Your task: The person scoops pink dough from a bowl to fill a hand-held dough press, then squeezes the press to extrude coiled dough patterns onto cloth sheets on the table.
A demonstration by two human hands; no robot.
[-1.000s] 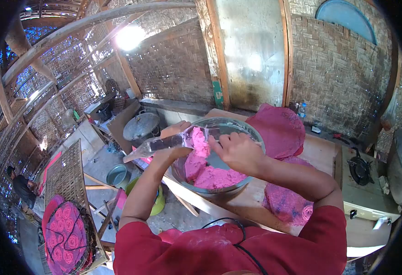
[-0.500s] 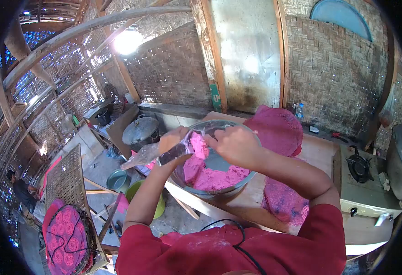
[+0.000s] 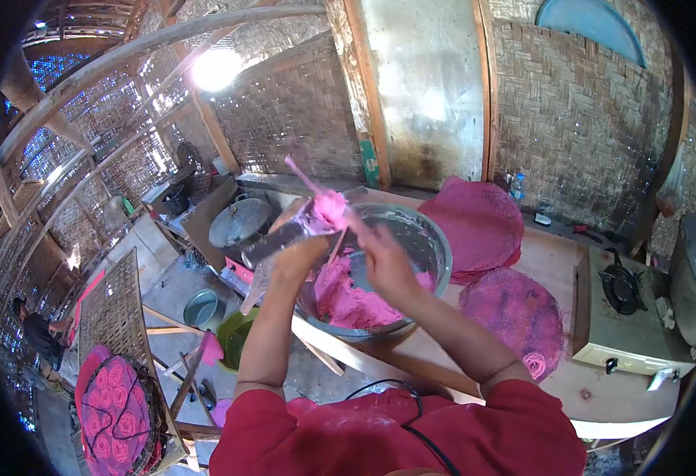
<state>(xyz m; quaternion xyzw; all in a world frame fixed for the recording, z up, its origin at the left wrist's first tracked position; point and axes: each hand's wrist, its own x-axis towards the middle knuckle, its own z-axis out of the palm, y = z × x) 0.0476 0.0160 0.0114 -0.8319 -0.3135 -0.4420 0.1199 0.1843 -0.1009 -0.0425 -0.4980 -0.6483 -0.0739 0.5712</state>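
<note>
My left hand [image 3: 300, 255] is closed around a clear plastic bag [image 3: 272, 244], its fingers wrapped about the body of it, above the rim of the metal basin [image 3: 445, 266] at about 10 o'clock. Pink dough [image 3: 330, 208] bulges at the bag's mouth. A pink-smeared stick [image 3: 303, 174] slants from that lump toward 11 o'clock. My right hand [image 3: 387, 266] is over the middle of the basin, its fingers blurred near the bag's mouth; I cannot tell how far they are open or whether they grip the stick. More pink paste [image 3: 356, 305] lies in the basin, mostly from 5 to 8 o'clock. Around the basin on the worktop [image 3: 550, 258], round pink sheets [image 3: 475, 226] are stacked at 2 o'clock, another pink round [image 3: 514, 317] lies at 4, and a gas stove [image 3: 637, 305] stands farther off at 3. A lidded pot [image 3: 241, 222] sits at 10 o'clock, a green bucket [image 3: 235, 349] at 8.
</note>
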